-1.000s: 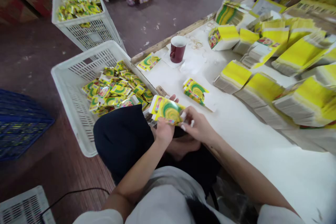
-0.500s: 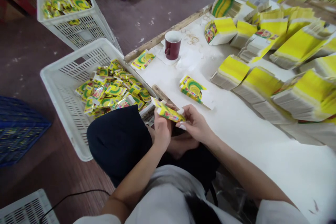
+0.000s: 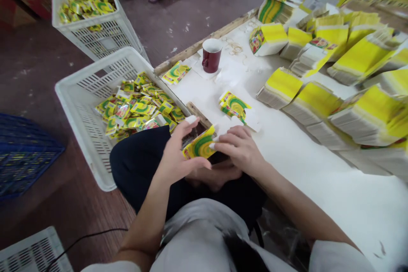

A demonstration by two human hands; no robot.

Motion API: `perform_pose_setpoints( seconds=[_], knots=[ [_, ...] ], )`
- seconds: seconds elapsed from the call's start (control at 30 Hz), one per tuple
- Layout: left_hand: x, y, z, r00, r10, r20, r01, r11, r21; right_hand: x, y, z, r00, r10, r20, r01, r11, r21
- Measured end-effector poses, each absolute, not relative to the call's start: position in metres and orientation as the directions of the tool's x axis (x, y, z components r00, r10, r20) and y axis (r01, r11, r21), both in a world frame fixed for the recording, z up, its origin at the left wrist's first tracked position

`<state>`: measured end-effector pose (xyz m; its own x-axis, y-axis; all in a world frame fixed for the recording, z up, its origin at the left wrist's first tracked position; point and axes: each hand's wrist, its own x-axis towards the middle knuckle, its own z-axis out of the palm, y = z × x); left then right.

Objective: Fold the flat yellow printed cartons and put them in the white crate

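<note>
I hold a small yellow-and-green printed carton [image 3: 200,146] over my lap at the table's near edge. My left hand [image 3: 178,153] grips its left side, thumb under it and fingers curled around. My right hand [image 3: 239,148] presses on its right end with bent fingers. A short stack of the same flat cartons [image 3: 234,106] lies on the white table [image 3: 287,148] just beyond my hands.
A white crate [image 3: 79,106] with several folded cartons stands left of my knee; a second filled crate [image 3: 105,38] is behind it. A maroon mug [image 3: 211,55] and one loose carton [image 3: 176,72] sit at the table's far edge. Yellow stacks [image 3: 344,80] cover the right. A blue crate [image 3: 22,153] is far left.
The carton has dropped lower toward my lap and turned so its printed face shows. My left hand has shifted from under it to its left side, and my right hand now lies over its right end.
</note>
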<state>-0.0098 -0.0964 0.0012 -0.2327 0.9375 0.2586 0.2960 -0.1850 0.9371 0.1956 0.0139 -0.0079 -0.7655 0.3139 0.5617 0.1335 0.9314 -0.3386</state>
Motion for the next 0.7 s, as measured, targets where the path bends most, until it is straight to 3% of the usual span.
perform_pose_setpoints(
  seconds=[0.07, 0.13, 0.23, 0.33, 0.4, 0.47, 0.57, 0.63, 0.7],
  knots=[
    [-0.001, -0.094, 0.0, -0.138, 0.985, 0.108, 0.407, -0.043, 0.912, 0.194, 0.006, -0.006, -0.768, 0.222, 0.6, 0.077, 0.963, -0.258],
    [0.011, -0.089, -0.006, -0.166, 0.986, 0.015, 0.45, 0.063, 0.891, 0.193, 0.001, -0.006, -0.684, 0.28, 0.673, 0.128, 0.955, -0.268],
    [0.023, -0.086, -0.017, -0.271, 0.959, 0.08, 0.514, 0.074, 0.855, 0.195, 0.005, -0.004, -0.42, 0.613, 0.669, 0.262, 0.788, -0.557],
    [0.025, -0.087, -0.024, -0.195, 0.954, 0.229, 0.623, -0.059, 0.78, 0.197, 0.014, 0.001, -0.409, 0.877, 0.251, 0.2, 0.355, -0.913],
    [0.026, -0.088, -0.027, -0.135, 0.943, 0.305, 0.661, -0.144, 0.737, 0.195, 0.017, 0.003, -0.485, 0.873, -0.046, 0.106, 0.007, -0.994],
    [0.031, -0.089, -0.032, -0.131, 0.916, 0.379, 0.67, -0.2, 0.715, 0.189, 0.015, -0.002, -0.529, 0.811, -0.25, -0.029, -0.312, -0.95],
    [0.044, -0.087, -0.04, -0.228, 0.842, 0.49, 0.656, -0.239, 0.716, 0.176, 0.005, -0.018, -0.659, 0.6, -0.453, -0.118, -0.678, -0.725],
    [0.051, -0.085, -0.044, -0.321, 0.785, 0.53, 0.643, -0.23, 0.73, 0.169, -0.001, -0.032, -0.726, 0.466, -0.505, -0.069, -0.78, -0.622],
    [0.052, -0.082, -0.046, -0.397, 0.74, 0.543, 0.636, -0.205, 0.744, 0.167, -0.003, -0.041, -0.708, 0.51, -0.488, -0.085, -0.748, -0.658]
  ],
)
